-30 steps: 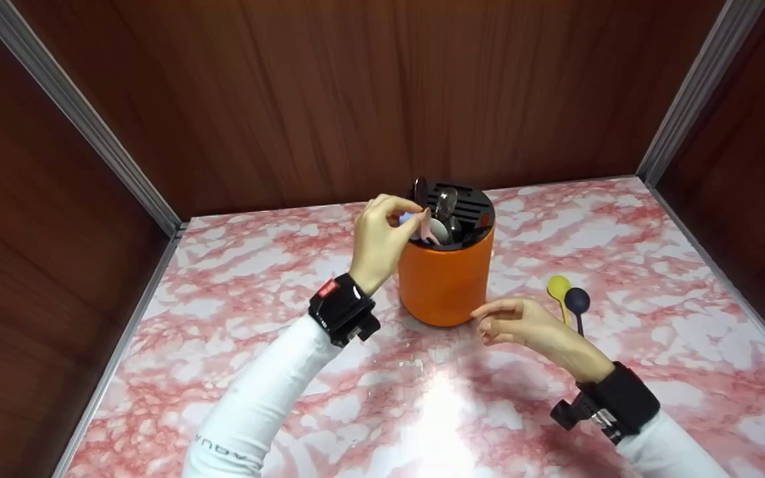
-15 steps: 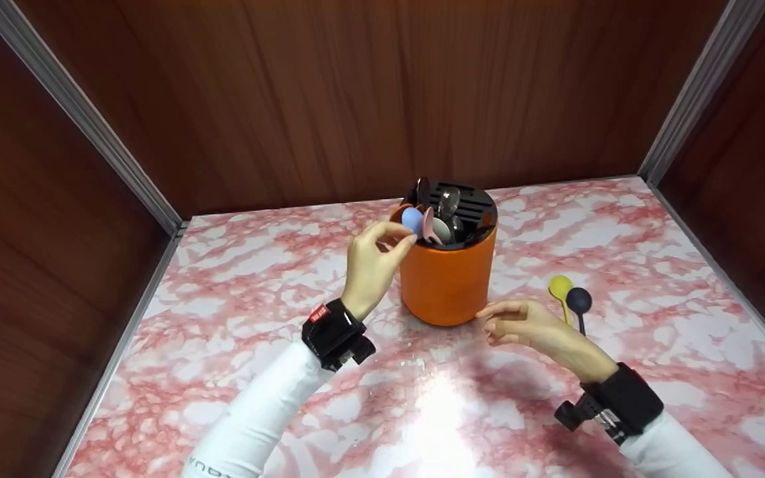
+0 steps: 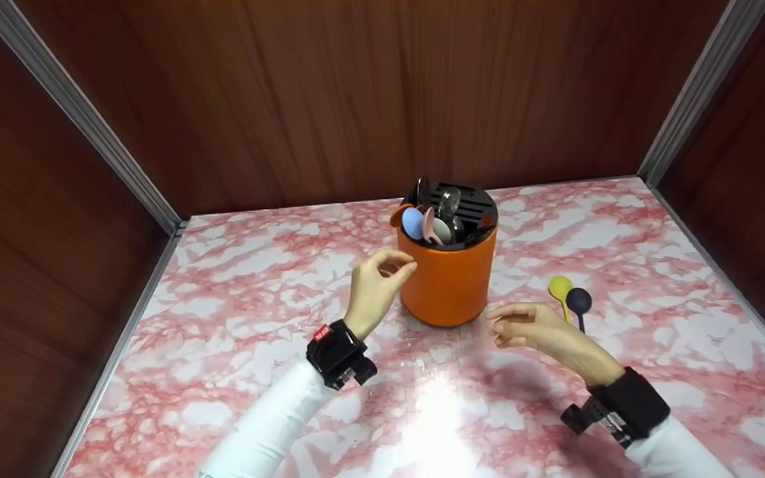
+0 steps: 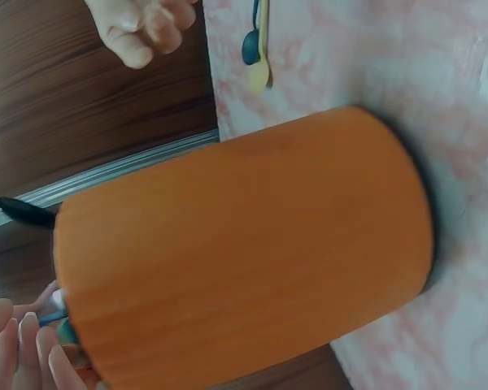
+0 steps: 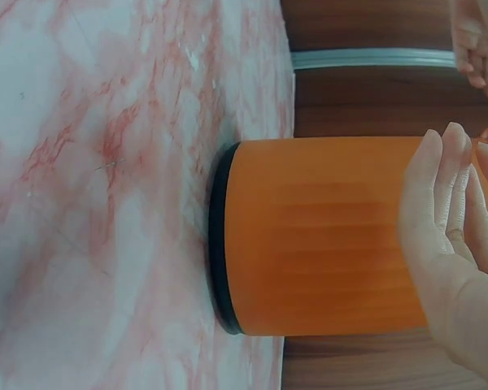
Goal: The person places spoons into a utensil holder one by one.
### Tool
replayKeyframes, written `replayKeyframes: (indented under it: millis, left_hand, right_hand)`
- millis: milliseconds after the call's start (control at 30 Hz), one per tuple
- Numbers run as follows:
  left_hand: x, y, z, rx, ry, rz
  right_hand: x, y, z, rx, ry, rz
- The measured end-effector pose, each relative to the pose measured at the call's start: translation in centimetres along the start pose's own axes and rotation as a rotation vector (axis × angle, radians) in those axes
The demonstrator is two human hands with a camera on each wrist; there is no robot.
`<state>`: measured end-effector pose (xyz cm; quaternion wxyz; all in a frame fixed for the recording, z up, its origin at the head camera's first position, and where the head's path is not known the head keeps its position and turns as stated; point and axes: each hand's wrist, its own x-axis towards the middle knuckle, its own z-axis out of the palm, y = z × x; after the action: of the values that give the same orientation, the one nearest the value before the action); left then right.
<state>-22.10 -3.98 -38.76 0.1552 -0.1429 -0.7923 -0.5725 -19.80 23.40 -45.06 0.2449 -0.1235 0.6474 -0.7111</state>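
Observation:
An orange utensil holder with a black slotted top stands upright on the table. Several spoons lean in it, among them a blue spoon, a pink spoon and a grey-white one; an orange utensil pokes out on the left. My left hand hovers in front of the holder's left side, below the spoons, thumb and forefinger loosely bent with nothing visible between them. My right hand is held just right of the holder's base, its fingers relaxed and holding nothing.
To the right of the holder lie a yellow spoon and a dark spoon, their handles partly hidden behind my right hand. Brown wood-look panels with metal corner strips enclose the marbled pink-and-white table.
My left hand has let go of the blue spoon and moved down toward me, leaving it in the holder. My right hand has shifted slightly right.

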Motion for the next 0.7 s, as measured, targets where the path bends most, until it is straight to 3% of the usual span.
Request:
replayKeyframes:
  millis: [367, 700]
  left_hand:
    - [-2.2, -3.2, 1.4, -0.051, -0.068, -0.128]
    - [-4.2, -5.3, 3.1, -0.12, -0.161, -0.192]
  right_hand:
    - [-0.4, 1.2, -1.4, 0.033, 0.017, -0.016]
    - [-0.7, 1.9, -2.6, 0.073, 0.083, -0.013]
